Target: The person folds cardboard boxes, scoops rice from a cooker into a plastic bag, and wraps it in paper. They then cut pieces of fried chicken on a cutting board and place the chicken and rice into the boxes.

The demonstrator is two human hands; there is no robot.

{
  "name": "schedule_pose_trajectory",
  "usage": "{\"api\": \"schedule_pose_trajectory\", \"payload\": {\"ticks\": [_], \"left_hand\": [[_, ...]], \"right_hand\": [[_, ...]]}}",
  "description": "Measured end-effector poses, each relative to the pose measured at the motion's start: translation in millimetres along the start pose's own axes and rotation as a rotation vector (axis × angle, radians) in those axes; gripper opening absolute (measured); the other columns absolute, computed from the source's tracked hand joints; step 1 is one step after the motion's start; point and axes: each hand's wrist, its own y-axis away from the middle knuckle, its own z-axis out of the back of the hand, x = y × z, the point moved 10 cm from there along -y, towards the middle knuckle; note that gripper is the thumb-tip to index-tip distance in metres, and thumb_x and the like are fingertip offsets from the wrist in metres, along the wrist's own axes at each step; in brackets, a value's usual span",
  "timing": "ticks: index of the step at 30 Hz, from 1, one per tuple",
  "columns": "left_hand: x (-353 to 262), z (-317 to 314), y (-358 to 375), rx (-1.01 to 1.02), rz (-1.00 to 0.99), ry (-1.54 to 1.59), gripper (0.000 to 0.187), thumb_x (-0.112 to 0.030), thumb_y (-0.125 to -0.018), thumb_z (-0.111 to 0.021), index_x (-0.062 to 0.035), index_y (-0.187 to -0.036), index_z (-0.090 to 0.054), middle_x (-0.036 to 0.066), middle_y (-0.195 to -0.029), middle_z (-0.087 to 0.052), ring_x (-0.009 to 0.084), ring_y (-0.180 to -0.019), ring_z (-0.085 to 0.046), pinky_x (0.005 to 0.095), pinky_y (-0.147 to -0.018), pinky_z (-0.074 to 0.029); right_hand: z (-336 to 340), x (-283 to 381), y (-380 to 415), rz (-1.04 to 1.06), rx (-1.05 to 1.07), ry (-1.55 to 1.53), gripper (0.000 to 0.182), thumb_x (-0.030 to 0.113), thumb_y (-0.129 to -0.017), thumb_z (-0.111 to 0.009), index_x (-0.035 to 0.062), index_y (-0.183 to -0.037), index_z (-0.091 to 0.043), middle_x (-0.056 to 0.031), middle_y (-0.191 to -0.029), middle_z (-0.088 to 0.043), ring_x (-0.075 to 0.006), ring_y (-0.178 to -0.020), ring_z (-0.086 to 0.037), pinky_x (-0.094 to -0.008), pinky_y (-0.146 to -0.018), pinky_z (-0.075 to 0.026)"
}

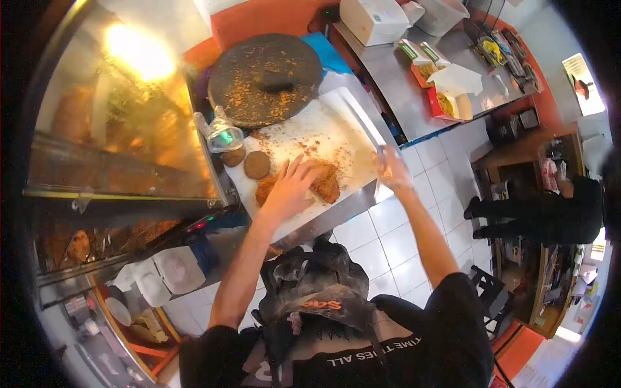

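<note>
My left hand (294, 189) lies with fingers spread over browned, breaded food on a white cutting board (352, 139). One breaded piece (326, 187) shows to the right of its fingers, and another (264, 190) shows at its left side. My right hand (391, 171) is closed around the handle of a long knife (362, 116), whose blade points away from me along the board's right edge. Two round brown patties (257, 165) lie at the board's left side. Crumbs are scattered over the board.
A round dark chopping block (265, 77) stands behind the board, beside a clear bottle-like container (224, 134). A lit glass cabinet (123, 129) is at left. Open food boxes (449, 97) stand on a steel counter (388, 71). Another person (550, 210) is at far right.
</note>
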Motion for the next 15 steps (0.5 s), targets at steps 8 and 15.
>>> {"api": "schedule_pose_trajectory", "payload": {"ticks": [8, 15], "left_hand": [[15.2, -34.0, -19.4, 0.001, 0.122, -0.110, 0.091, -0.050, -0.072, -0.086, -0.0049, -0.143, -0.050, 0.018, -0.143, -0.051, 0.0405, -0.150, -0.027, 0.0690, -0.122, -0.001], [39.9, 34.7, 10.4, -0.466, 0.323, 0.403, 0.065, -0.039, -0.088, -0.078, 0.0025, -0.132, -0.053, 0.023, -0.137, -0.053, 0.0411, -0.139, -0.045, 0.0523, -0.115, -0.035]], "right_hand": [[-46.3, 32.2, 186.9, -0.282, 0.123, -0.325, 0.040, 0.033, -0.108, -0.037, 0.0093, -0.136, -0.053, -0.0202, -0.099, -0.067, -0.0338, -0.089, -0.068, -0.0491, -0.088, -0.056], [-74.6, 119.0, 162.8, -0.049, 0.189, -0.228, 0.034, 0.021, -0.102, -0.043, 0.0059, -0.131, -0.055, -0.0239, -0.111, -0.064, -0.0444, -0.098, -0.065, -0.0522, -0.085, -0.053]]}}
